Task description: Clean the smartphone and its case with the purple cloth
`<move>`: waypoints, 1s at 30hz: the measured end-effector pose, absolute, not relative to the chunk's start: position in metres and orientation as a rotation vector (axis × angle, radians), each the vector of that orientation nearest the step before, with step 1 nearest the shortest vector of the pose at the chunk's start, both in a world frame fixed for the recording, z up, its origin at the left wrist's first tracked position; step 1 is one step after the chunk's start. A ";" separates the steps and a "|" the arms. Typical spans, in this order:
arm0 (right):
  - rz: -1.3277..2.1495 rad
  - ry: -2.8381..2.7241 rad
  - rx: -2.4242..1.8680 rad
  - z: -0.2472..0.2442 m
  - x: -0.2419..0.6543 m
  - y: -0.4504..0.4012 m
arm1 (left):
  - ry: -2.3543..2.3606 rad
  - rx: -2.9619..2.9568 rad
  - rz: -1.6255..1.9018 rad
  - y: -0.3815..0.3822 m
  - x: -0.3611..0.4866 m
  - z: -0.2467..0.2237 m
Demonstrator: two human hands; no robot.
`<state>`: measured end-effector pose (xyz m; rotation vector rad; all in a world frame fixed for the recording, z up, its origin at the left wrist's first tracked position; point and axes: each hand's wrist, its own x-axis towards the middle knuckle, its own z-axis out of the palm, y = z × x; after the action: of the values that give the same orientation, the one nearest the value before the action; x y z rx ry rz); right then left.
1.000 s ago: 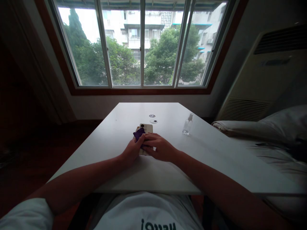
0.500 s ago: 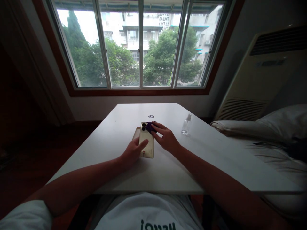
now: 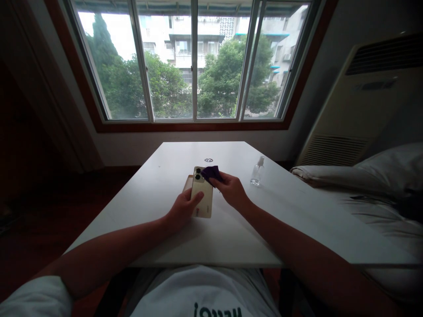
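Observation:
My left hand (image 3: 183, 207) is closed round the lower left side of a gold smartphone (image 3: 204, 200), thumb across its back. The phone's back, with dark round camera lenses at the top, faces me. My right hand (image 3: 233, 190) pinches a dark purple cloth (image 3: 211, 174), which lies over the phone's upper right corner beside the lenses. Behind the phone, to its left, shows the edge of a flat pale item (image 3: 187, 182); whether my left hand holds it too or it rests on the table I cannot tell.
A clear spray bottle (image 3: 257, 171) stands on the white table (image 3: 158, 185), right of my hands. Farther back lies a small dark-patterned oval (image 3: 208, 160). Beyond the table is a window (image 3: 193, 66). A cushioned seat (image 3: 357, 176) and a tall air conditioner (image 3: 360, 101) are at the right.
The fingers of my right hand have drawn down and closed, so more of the purple cloth shows. My left hand and the phone have hardly moved.

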<state>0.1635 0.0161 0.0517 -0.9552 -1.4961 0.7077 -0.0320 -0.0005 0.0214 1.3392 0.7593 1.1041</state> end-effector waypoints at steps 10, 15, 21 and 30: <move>1.027 -1.434 -0.960 0.051 0.157 0.013 | 0.767 1.363 1.100 0.003 -0.032 0.016; 1.069 -1.375 -0.970 0.048 0.156 0.015 | 0.736 1.388 1.067 0.001 -0.034 0.017; 1.141 -1.257 -0.949 0.050 0.155 0.016 | 0.728 1.378 1.088 -0.001 -0.034 0.022; 1.225 -1.249 -0.824 0.055 0.154 0.009 | 0.700 1.366 1.123 0.002 -0.033 0.020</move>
<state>0.1536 0.0090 0.0546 -0.8240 -1.2490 1.2245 -0.0327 0.0019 0.0199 1.3659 0.6998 1.1232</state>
